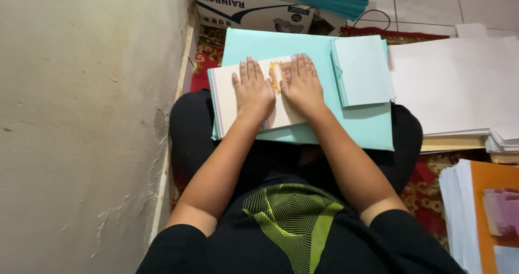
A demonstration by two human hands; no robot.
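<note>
Both hands lie flat, fingers spread and pointing far, holding nothing. The left hand [252,89] and right hand [303,84] press side by side on a cream printed sheet [230,98], perhaps a folded card. It rests on a large turquoise sheet [357,123] across the person's lap. A smaller pale folded sheet [362,71] lies just right of the hands. White paper stacks [451,84] sit farther right.
</note>
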